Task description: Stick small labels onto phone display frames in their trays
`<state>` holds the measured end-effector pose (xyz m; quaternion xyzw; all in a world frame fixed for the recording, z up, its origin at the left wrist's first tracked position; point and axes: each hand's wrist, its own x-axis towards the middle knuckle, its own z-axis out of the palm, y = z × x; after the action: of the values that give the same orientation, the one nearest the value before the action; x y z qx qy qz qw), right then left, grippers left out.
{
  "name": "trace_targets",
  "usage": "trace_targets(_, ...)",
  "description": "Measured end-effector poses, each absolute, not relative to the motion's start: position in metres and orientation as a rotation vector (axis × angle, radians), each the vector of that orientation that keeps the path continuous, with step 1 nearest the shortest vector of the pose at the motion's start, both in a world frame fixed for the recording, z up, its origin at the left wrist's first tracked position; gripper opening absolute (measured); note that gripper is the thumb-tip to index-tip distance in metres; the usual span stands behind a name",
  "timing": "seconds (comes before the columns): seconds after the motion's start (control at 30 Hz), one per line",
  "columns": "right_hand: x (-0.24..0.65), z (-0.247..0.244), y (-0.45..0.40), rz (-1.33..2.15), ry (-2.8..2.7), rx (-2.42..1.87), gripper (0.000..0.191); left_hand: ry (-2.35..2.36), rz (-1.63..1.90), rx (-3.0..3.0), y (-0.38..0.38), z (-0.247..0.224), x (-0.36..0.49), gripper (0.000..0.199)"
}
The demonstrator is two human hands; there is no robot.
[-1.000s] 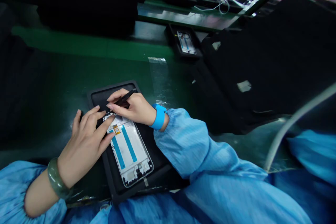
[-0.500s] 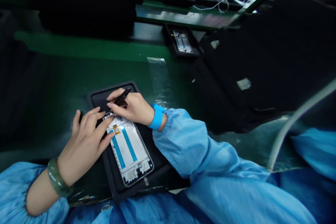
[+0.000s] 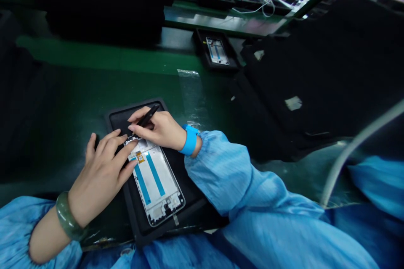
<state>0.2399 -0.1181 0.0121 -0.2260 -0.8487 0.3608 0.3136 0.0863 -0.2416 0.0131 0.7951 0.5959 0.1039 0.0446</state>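
The right hand [image 3: 159, 130] pinches a slim black tool [image 3: 147, 117] between thumb and fingers, its tip at the top end of a phone display frame [image 3: 156, 183], which lies in a black tray [image 3: 118, 119]. The left hand [image 3: 100, 178] has its fingers spread, their tips pressed on that same end. A blue wrist strap [image 3: 190, 140] and a green bangle [image 3: 65, 215] ring the wrists; the right sleeve [image 3: 217, 172] overlaps the tray's edge at four o'clock. Clear film [image 3: 189, 92] lies at one o'clock, and a second tray [image 3: 197, 38] holding a second frame [image 3: 217, 51] at twelve. The small labels [image 3: 140, 156] are unreadable. Against the earlier frame, that far tray sits slightly further left in view.
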Motion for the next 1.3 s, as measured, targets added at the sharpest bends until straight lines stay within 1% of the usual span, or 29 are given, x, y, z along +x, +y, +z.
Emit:
trace_targets(0.1,0.24,0.012,-0.119,0.952,-2.228,-0.584,0.019,1.825,0.315,2.45,-0.242,0.013,0.087,0.035)
trace_targets(0.27,0.245,0.015,-0.118,0.913,-2.181,-0.62,0.014,1.826,0.297,2.475,-0.242,0.012,0.086,0.036)
trace_targets(0.43,0.245,0.011,-0.119,0.834,-2.29,-0.541,0.014,1.832,0.297,2.468,-0.243,0.012,0.087,0.036)
trace_targets(0.5,0.246,0.012,-0.117,0.822,-2.226,-0.521,0.014,1.833,0.3,2.459,-0.243,0.013,0.087,0.036)
trace_targets(0.57,0.25,0.018,-0.112,0.797,-2.076,-0.594,0.015,1.839,0.308,2.448,-0.243,0.012,0.087,0.035)
trace_targets(0.63,0.258,0.025,-0.103,0.677,-1.984,-0.714,0.019,1.848,0.315,2.448,-0.243,0.012,0.087,0.035)
trace_targets(0.7,0.265,0.029,-0.092,0.463,-2.098,-0.783,0.019,1.853,0.321,2.463,-0.243,0.011,0.087,0.034)
trace_targets(0.77,0.269,0.028,-0.083,0.246,-2.387,-0.811,0.016,1.849,0.326,2.483,-0.243,0.01,0.088,0.033)
trace_targets(0.8,0.269,0.026,-0.079,0.163,-2.545,-0.827,0.02,1.847,0.328,2.49,-0.243,0.009,0.088,0.033)
trace_targets(0.87,0.264,0.021,-0.071,0.063,-2.802,-0.873,0.028,1.834,0.321,2.494,-0.243,0.009,0.087,0.031)
trace_targets(0.93,0.259,0.019,-0.058,0.029,-2.946,-0.89,0.027,1.827,0.329,2.473,-0.242,0.009,0.085,0.032)
trace_targets(1.0,0.255,0.022,-0.038,0.037,-2.954,-1.009,0.026,1.858,0.412,2.432,-0.241,0.01,0.081,0.037)
trace_targets(1.07,0.256,0.028,-0.012,0.061,-2.82,-1.29,0.024,1.941,0.558,2.369,-0.239,0.011,0.077,0.044)
trace_targets(1.13,0.257,0.033,0.017,0.028,-2.644,-1.542,0.028,2.017,0.664,2.311,-0.237,0.011,0.073,0.046)
trace_targets(1.2,0.253,0.033,0.042,0.023,-2.492,-1.736,0.032,2.049,0.669,2.281,-0.236,0.009,0.071,0.043)
trace_targets(1.3,0.235,0.027,0.067,0.136,-2.362,-1.901,0.034,2.041,0.579,2.284,-0.236,0.005,0.07,0.04)
